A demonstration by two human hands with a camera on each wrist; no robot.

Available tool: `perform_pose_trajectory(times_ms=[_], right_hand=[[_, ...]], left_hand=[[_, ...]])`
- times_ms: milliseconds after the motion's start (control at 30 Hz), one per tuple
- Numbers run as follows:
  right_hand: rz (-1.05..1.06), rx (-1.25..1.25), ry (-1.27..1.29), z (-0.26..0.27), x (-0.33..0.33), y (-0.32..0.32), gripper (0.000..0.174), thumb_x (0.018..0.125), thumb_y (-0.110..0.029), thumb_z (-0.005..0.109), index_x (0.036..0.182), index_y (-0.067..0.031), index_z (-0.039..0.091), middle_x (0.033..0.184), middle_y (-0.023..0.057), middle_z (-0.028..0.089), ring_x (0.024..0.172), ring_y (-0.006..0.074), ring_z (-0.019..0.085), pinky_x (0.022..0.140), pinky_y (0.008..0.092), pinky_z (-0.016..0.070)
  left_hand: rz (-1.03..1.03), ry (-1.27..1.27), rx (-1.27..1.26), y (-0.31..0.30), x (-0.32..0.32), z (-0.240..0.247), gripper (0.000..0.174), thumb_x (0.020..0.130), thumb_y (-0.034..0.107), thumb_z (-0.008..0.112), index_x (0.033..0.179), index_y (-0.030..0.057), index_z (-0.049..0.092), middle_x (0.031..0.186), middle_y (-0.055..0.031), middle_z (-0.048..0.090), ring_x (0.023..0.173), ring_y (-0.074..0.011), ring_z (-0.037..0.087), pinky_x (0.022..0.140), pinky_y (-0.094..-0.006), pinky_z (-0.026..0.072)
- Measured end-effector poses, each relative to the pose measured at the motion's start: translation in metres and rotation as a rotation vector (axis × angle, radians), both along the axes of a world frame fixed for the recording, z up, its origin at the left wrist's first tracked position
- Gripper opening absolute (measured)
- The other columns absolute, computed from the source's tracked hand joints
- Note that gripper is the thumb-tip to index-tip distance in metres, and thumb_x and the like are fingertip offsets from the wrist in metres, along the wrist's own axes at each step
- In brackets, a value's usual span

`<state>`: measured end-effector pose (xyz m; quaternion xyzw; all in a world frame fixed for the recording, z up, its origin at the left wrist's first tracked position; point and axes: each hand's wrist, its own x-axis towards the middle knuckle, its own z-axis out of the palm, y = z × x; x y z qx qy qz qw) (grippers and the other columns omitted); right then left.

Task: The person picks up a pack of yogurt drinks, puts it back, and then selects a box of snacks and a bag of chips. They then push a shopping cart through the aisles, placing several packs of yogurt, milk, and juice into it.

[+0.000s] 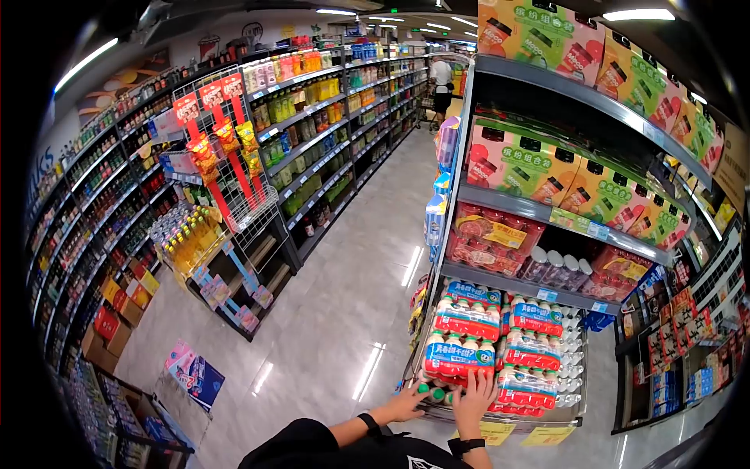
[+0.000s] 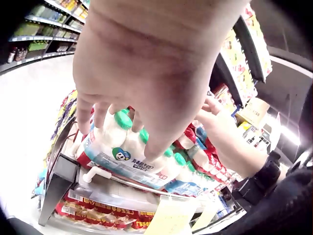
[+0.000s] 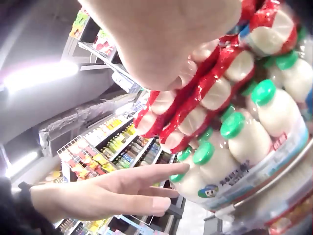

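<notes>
Packs of white bottles with green caps and red-and-blue wrap (image 1: 459, 356) lie stacked in a low display bin. At the bin's near left corner my left hand (image 1: 405, 404) has its fingertips at the front bottles (image 1: 437, 393); in the right wrist view that hand (image 3: 105, 193) shows fairly straight fingers beside the end bottle. My right hand (image 1: 473, 400) rests with spread fingers against the near end of a stacked pack. In the left wrist view my left hand (image 2: 142, 73) reaches over a front pack (image 2: 132, 156); in the right wrist view, the right fingertips are hidden.
Boxed drinks (image 1: 531, 168) fill shelves above the bin. Yellow price cards (image 1: 549, 436) hang at its front edge. Left of the aisle floor (image 1: 336, 313) stand a wire snack rack (image 1: 254, 211) and long drink shelves. A person (image 1: 442, 82) stands far down the aisle.
</notes>
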<state>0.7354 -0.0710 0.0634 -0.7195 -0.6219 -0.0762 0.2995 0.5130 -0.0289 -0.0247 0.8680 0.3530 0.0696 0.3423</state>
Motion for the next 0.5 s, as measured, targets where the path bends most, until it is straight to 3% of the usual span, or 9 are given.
perform_pose_trajectory(times_ms=[33,67,133,167,233,367,433,500], right_hand=[[0.016,0.039,-0.023,0.006,0.004,0.002,0.045,0.084,-0.022,0.07,0.127,-0.0068,0.065,0.135,0.0172,0.058,0.139,0.0395,0.043,0.117,0.0587,0.0279],[0.025,0.04,-0.027,0.011,0.012,0.008,0.045,0.084,-0.022,0.07,0.127,-0.0068,0.065,0.135,0.0172,0.058,0.139,0.0395,0.043,0.117,0.0587,0.0279],[0.162,0.033,0.107,0.015,0.025,0.022,0.044,0.087,-0.025,0.07,0.126,-0.0052,0.065,0.135,0.0191,0.058,0.138,0.0408,0.045,0.115,0.054,0.0334],[0.189,0.037,0.044,0.02,0.032,0.032,0.047,0.09,-0.029,0.069,0.13,-0.0049,0.064,0.137,0.0202,0.057,0.136,0.0425,0.045,0.114,0.0513,0.0373],[0.211,-0.032,0.024,0.024,0.041,0.055,0.05,0.092,-0.036,0.067,0.133,-0.0071,0.063,0.143,0.0193,0.055,0.137,0.0434,0.045,0.114,0.0529,0.0375],[0.177,-0.135,0.068,0.022,0.047,0.091,0.053,0.094,-0.043,0.063,0.137,-0.012,0.06,0.145,0.0143,0.054,0.135,0.0432,0.045,0.108,0.0525,0.0433],[0.148,-0.183,0.119,0.027,0.046,0.096,0.053,0.094,-0.044,0.062,0.137,-0.0127,0.06,0.145,0.013,0.054,0.133,0.0426,0.046,0.106,0.0522,0.0452],[0.102,-0.223,0.149,0.03,0.045,0.099,0.052,0.094,-0.044,0.06,0.137,-0.0137,0.06,0.144,0.0106,0.054,0.127,0.0406,0.05,0.101,0.0513,0.0483]], left_hand=[[0.054,-0.027,0.05,-0.004,0.002,-0.004,0.074,0.09,0.034,0.072,0.154,0.0169,0.04,0.159,-0.0292,0.026,0.13,-0.0474,0.048,0.107,-0.0506,0.045],[0.106,-0.054,0.098,-0.008,0.004,-0.006,0.07,0.088,0.035,0.073,0.15,0.0177,0.045,0.157,-0.028,0.029,0.119,-0.047,0.057,0.098,-0.0522,0.0511],[0.139,-0.043,0.077,-0.012,0.007,-0.001,0.068,0.087,0.034,0.073,0.149,0.0176,0.048,0.158,-0.0284,0.027,0.118,-0.0462,0.058,0.099,-0.0509,0.0514],[0.157,-0.044,0.061,-0.014,0.008,0.002,0.069,0.087,0.033,0.073,0.149,0.018,0.047,0.159,-0.0283,0.027,0.119,-0.046,0.058,0.099,-0.0505,0.0514],[0.193,-0.014,-0.087,-0.017,0.01,0.02,0.072,0.088,0.032,0.073,0.152,0.0198,0.044,0.16,-0.028,0.025,0.124,-0.0462,0.056,0.1,-0.05,0.0511],[0.236,0.005,-0.116,-0.017,0.014,0.028,0.073,0.088,0.032,0.073,0.152,0.016,0.042,0.158,-0.027,0.032,0.126,-0.0453,0.055,0.102,-0.0488,0.05],[0.297,-0.332,0.056,-0.007,0.022,0.033,0.068,0.087,0.031,0.074,0.145,0.0064,0.048,0.146,-0.0258,0.048,0.123,-0.0418,0.057,0.103,-0.0452,0.0492],[0.346,-0.418,0.03,0.006,0.034,0.065,0.062,0.088,0.031,0.075,0.138,0.0026,0.051,0.137,-0.0244,0.054,0.12,-0.0399,0.059,0.102,-0.0436,0.0492]])
